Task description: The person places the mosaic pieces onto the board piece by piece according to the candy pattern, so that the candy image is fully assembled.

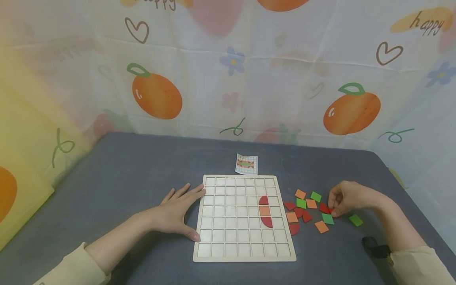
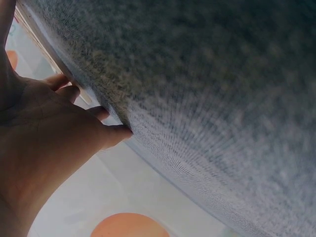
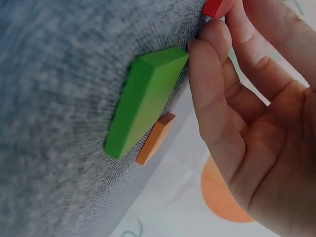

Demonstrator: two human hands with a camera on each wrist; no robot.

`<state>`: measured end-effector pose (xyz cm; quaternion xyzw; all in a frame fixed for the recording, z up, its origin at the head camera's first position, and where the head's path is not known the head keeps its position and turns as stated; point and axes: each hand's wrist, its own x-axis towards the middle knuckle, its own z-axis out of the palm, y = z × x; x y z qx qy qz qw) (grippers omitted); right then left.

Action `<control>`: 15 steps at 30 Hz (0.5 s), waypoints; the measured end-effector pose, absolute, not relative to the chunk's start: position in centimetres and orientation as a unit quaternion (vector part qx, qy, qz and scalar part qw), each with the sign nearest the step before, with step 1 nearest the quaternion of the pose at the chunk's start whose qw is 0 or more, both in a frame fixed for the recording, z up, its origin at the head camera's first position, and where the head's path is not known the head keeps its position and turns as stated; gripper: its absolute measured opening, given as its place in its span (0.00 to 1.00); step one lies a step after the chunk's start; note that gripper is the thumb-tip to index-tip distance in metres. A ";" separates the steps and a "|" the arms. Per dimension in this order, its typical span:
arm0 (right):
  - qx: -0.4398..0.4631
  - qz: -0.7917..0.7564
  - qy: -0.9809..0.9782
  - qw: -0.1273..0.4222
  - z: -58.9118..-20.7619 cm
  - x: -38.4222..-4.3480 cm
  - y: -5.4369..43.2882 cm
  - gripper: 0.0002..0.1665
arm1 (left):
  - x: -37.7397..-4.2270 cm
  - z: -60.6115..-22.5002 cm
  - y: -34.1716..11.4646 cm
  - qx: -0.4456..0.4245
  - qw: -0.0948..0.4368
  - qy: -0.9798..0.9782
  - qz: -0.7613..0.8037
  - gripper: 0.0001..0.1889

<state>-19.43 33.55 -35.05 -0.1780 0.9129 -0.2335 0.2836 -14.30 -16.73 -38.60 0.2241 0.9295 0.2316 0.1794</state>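
My left hand [image 1: 172, 215] lies spread at the left edge of a pale wooden grid board [image 1: 221, 258], its thumb and fingertips at the rim. On the board's right side, an orange square tile [image 1: 265, 211] sits between two red curved-edge tiles, an upper one [image 1: 263, 200] and a lower one [image 1: 266, 222]. To the right of the board, my right hand [image 1: 350, 198] pinches a small red tile [image 3: 217, 7] between thumb and fingertip, low over the table. Its full shape is hidden by the fingers. Close by lies a green tile [image 1: 327, 219].
Several loose red, orange and green tiles lie between the board and my right hand, including an orange one [image 1: 322, 227]. A green tile [image 1: 355, 220] lies under the right wrist. Behind the board is a small printed pattern card [image 1: 246, 171]. A patterned curtain [image 1: 199, 87] backs the dark table.
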 end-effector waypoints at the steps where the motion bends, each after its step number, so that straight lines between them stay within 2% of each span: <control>1: -0.176 -0.232 0.914 0.283 -35.0 -19.4 33.5 0.11 | -14.3 -38.6 -16.7 0.224 0.179 0.930 0.231 0.64; 8: -0.167 -0.245 0.907 0.300 -35.0 -19.3 33.5 0.17 | -14.3 -38.5 -16.7 0.225 0.185 0.927 0.236 0.64; 15: -0.189 -0.246 0.906 0.289 -35.3 -19.3 33.7 0.16 | -14.2 -38.5 -16.7 0.224 0.182 0.928 0.235 0.64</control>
